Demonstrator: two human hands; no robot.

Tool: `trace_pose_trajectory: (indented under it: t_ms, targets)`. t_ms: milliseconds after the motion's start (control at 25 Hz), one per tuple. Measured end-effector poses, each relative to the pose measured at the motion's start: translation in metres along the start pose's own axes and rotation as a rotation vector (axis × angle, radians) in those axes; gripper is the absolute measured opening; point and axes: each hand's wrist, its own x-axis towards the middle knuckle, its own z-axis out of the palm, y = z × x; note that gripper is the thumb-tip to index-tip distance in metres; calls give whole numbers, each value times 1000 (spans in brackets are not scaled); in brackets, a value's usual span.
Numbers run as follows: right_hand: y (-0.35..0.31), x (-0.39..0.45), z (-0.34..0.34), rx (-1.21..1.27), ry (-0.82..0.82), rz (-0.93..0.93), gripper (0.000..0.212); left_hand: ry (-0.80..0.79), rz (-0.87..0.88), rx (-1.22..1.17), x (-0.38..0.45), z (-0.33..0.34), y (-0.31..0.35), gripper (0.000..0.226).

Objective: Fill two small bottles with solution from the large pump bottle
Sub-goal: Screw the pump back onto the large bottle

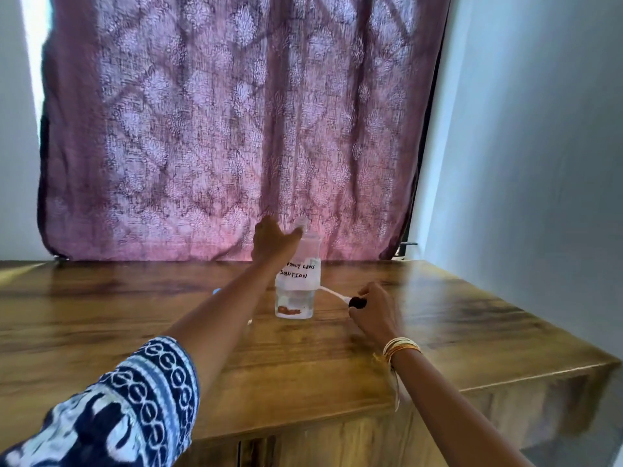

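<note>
Large bottle: the clear bottle [298,281] stands upright near the middle of the wooden table [438,332], with a white handwritten label reading "lens solution"; a little liquid shows at its base.
Left hand: the left hand [273,242] reaches to the bottle's top, thumb against its upper part; whether it grips or only rests there cannot be told through the blur.
Right hand: the right hand [374,310] is closed on a small dark piece [356,302] at the end of a thin white tube [332,293] that runs toward the bottle's side.
Small bottles: none can be clearly made out; faint shapes left of the large bottle are too small to name.
Progress: probably early; no filled small bottle is visible, so both fills seem left to do.
</note>
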Motion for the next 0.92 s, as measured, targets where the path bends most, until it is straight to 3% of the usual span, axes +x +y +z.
trace_pose_trajectory:
  t_ms: [80, 200, 360, 480, 560, 760, 920]
  targets:
    - [-10, 10, -17, 134, 52, 21, 13, -71, -14, -43, 13, 3, -2, 64]
    - [-27, 28, -42, 351, 117, 67, 11, -210, 50, -162, 20, 10, -4, 42]
    - [-50, 55, -67, 610, 204, 71, 27, -162, 106, -234, 13, 12, -1, 31]
    - [-70, 68, -77, 761, 192, 11, 22, -215, 126, -252, 8, 3, 1, 21]
    - [-86, 70, -84, 850, 150, -31, 19, -224, 142, -230, 2, -3, 3, 34]
    - [-123, 70, -111, 914, 126, -127, 48, -185, 162, -165, -21, -19, 11, 26]
    - [-148, 78, -134, 898, 206, -203, 51, -146, 141, -145, -36, -22, 13, 21]
